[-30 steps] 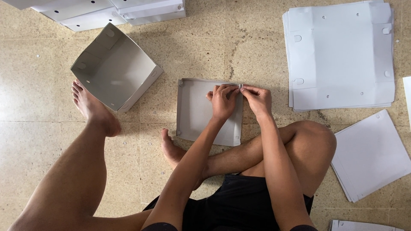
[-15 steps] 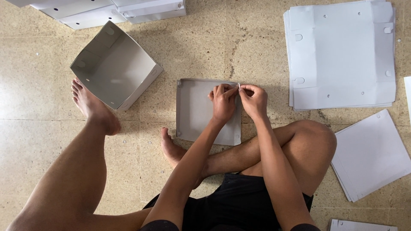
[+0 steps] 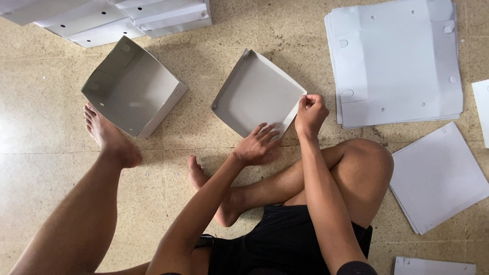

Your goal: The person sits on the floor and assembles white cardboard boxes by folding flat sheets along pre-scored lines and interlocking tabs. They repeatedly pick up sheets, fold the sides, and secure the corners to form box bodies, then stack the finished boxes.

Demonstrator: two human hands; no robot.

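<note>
A shallow grey cardboard tray [image 3: 254,91], partly folded, lies tilted on the floor in front of me. My right hand [image 3: 310,114] pinches its right corner between thumb and fingers. My left hand [image 3: 257,146] rests with spread fingers on the tray's near edge, pressing on it. My legs are crossed below both hands.
A folded grey box [image 3: 130,86] stands open at the left by my foot. Finished white boxes [image 3: 117,15] are stacked at the top left. Flat white cardboard sheets [image 3: 397,61] lie at the top right, with more sheets [image 3: 438,178] at the right and bottom right.
The tray has been turned to sit at an angle and has shifted up. My left hand moved down from the top corner to the near edge; my right hand still holds a corner.
</note>
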